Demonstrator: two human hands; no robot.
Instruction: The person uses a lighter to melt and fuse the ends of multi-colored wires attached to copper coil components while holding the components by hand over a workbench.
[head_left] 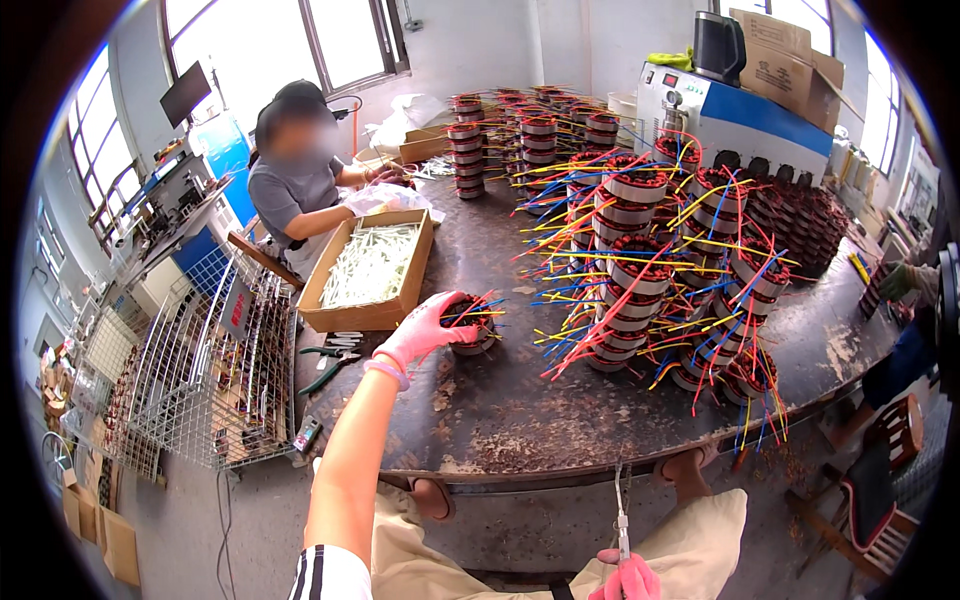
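Observation:
My left hand point(425, 335), in a pink glove with a lilac band at the wrist, grips a motor stator point(474, 338) from its left side. This stator stands on the dark table, with red, blue and yellow wires sticking out of its top. Low in front of my lap, my right hand point(630, 578), also pink-gloved, is closed around a slim metal hand tool point(624, 525). Its thin tip points up towards the table edge; the exact kind of tool is too small to make out. Stacked stators point(630, 285) with long coloured wires rise to the right of my left hand.
Beyond my left hand sits a cardboard box point(415, 275) of white sticks or tubes. Green-handled pliers point(328, 368) lie at the table's left edge, beside a wire-mesh cart point(235, 370). Across the table a co-worker point(300, 180) handles something; another gloved hand point(905, 282) shows far right.

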